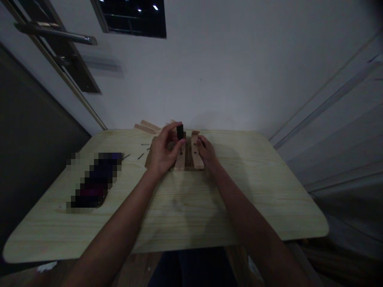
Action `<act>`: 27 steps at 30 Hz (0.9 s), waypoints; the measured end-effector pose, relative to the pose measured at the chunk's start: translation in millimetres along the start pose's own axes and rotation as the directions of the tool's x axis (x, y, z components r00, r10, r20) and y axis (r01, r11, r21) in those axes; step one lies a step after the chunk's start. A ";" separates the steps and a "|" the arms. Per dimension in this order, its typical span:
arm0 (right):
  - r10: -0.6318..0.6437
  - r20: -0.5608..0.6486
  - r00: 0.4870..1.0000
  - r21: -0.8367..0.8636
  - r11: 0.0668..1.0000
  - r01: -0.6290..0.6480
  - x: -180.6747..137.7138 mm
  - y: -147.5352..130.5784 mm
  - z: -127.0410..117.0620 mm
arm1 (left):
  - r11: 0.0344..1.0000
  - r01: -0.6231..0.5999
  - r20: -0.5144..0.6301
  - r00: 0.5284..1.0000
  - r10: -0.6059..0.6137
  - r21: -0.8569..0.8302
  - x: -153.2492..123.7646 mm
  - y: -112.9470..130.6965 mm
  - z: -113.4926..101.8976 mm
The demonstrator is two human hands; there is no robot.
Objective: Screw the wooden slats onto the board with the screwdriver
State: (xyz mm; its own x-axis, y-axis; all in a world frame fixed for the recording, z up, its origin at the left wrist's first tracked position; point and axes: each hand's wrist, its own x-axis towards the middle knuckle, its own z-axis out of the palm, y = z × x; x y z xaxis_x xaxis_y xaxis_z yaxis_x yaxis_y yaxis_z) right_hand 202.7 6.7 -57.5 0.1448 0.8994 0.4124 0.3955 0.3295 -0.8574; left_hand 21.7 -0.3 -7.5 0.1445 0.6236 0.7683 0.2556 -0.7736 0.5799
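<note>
My left hand (161,154) pinches a small black block-shaped piece (180,132) between thumb and fingers, above a light wooden strip with a hole (180,160). My right hand (208,153) has its fingers closed around the outer edge of a second wooden strip (196,154), which shows two dark holes and a short wooden end at the far side. Between the two strips is a brown surface (188,157), partly hidden by them. Whether the black piece touches the left strip cannot be made out.
Loose wooden strips (145,127) lie at the table's back edge. Several screws or nails (140,156) are scattered left of my left hand. A dark pixelated object (95,181) rests on the table's left side. Behind the table (269,195) stands a white door with a handle (60,35).
</note>
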 end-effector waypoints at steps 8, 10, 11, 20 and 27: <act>0.015 0.004 1.000 0.018 1.000 -0.015 -1.4 -3.8 -1.6 | 0.997 0.028 0.120 0.993 -0.018 -0.075 0.4 13.9 -2.7; 0.008 0.004 1.000 0.027 1.000 -0.008 -1.0 -3.3 -1.3 | 0.994 0.034 0.149 0.989 -0.018 -0.104 0.6 15.3 -3.2; 0.004 0.006 1.000 0.029 1.000 -0.005 -0.7 -2.9 -1.0 | 0.993 0.034 0.152 0.988 -0.016 -0.112 0.7 14.8 -2.8; 0.005 -0.007 1.000 0.022 1.000 -0.005 0.8 0.6 0.9 | 1.000 -0.004 -0.004 1.000 0.004 -0.012 0.0 -0.4 4.1; -0.003 -0.007 1.000 0.015 1.000 0.003 -0.6 -1.7 0.1 | 0.999 0.038 0.028 0.999 -0.037 -0.030 -1.3 5.6 1.7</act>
State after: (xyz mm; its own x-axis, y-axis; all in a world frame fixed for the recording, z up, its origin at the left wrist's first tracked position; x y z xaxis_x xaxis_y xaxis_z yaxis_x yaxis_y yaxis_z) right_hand 201.8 5.7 -56.3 0.1502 0.8963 0.4172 0.3825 0.3364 -0.8605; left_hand 24.6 -5.3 -5.7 0.1618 0.6546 0.7385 0.2324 -0.7525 0.6162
